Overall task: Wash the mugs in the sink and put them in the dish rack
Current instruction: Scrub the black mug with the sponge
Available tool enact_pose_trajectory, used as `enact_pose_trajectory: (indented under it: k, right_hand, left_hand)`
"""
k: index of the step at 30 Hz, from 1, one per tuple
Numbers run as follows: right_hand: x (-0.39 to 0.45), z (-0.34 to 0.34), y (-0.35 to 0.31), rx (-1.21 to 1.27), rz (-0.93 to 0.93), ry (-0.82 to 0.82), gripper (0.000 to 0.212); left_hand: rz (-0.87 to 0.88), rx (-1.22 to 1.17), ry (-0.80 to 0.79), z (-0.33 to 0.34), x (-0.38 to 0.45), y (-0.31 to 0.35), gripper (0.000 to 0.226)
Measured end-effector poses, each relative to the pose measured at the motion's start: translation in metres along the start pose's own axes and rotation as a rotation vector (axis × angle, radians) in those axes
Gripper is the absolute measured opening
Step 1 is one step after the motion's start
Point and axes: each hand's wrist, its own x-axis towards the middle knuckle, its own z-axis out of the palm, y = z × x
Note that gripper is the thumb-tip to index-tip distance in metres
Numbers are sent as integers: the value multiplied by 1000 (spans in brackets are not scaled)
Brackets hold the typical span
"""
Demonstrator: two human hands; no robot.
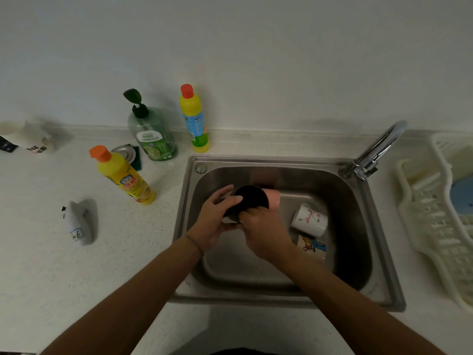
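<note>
Both hands are working over the sink [286, 163], which is set into the counter [51, 265].

Left hand [212, 221]: fingers are curling round a black mug [252, 198], gripping its side and holding it tilted above the basin near the sink's left wall.

Right hand [266, 233]: fingers are curling against the lower rim of the same mug; whether they are pinching something small against it cannot be told, since the fingertips are hidden.

A pink mug [273, 199] is lying just behind the black one, touching or nearly touching it. A white mug with a flower print [310, 220] is lying on its side toward the right of the basin. A mug with a cartoon print [313, 248] is lying just in front of it, partly hidden by the right wrist.

The tap [376, 152] is standing at the sink's back right corner. The white dish rack [440, 221] is sitting at the counter's right edge, with a blue item [462, 198] in it.

Left of the sink, toward the back edge, three bottles are standing: a green pump bottle [153, 134], a tall yellow bottle [194, 119], and a yellow bottle with an orange cap [122, 175].
</note>
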Motion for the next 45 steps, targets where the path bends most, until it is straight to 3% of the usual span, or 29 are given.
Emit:
enact_pose_trajectory:
  k: [3, 6, 11, 16, 19, 21, 25, 29, 31, 34, 38, 40, 43, 45]
  right_hand:
    - [4, -4, -13, 123, 121, 85, 20]
    - [5, 1, -29, 253, 236, 71, 20]
    - [-4, 3, -3, 26, 18, -89, 40]
    - [2, 5, -25, 351, 284, -106, 38]
    - [-7, 5, -11, 78, 71, -111, 43]
    - [-10, 7, -5, -2, 44, -90, 44]
    - [-1, 8, -25, 346, 257, -99, 42]
    - [-14, 3, -5, 21, 3, -57, 47]
    - [-13, 7, -10, 65, 78, -27, 46]
    - [-5, 8, -28, 377, 251, -59, 44]
    - [-19, 3, -4, 31, -27, -3, 43]
    - [-18, 6, -11, 56, 53, 33, 41]
    - [-9, 9, -35, 364, 319, 45, 34]
    - [-13, 7, -25, 208, 152, 57, 34]
  left_hand:
    - [55, -138, 26, 13, -2, -16, 60]
    - [99, -156, 74, 20, -2, -20, 40]
    - [86, -91, 66, 5, 0, -18, 46]
    - [95, -87, 47, 13, -1, -21, 70]
    - [86, -57, 16, 1, 1, -19, 51]
    - [88, -49, -2, 0, 1, -20, 48]
    - [85, -68, 18, 8, -1, -21, 69]
    - [92, -22, 28, -1, 2, -15, 44]
    - [96, -26, 24, 4, 0, -17, 44]
    - [104, -38, 18, 13, -3, -21, 57]
    - [85, -26, 27, 2, -1, -15, 41]
    - [81, -26, 32, 7, -3, -17, 39]
    - [101, -64, 32, 14, -3, -22, 41]
    - [76, -52, 38, 8, -4, -18, 44]
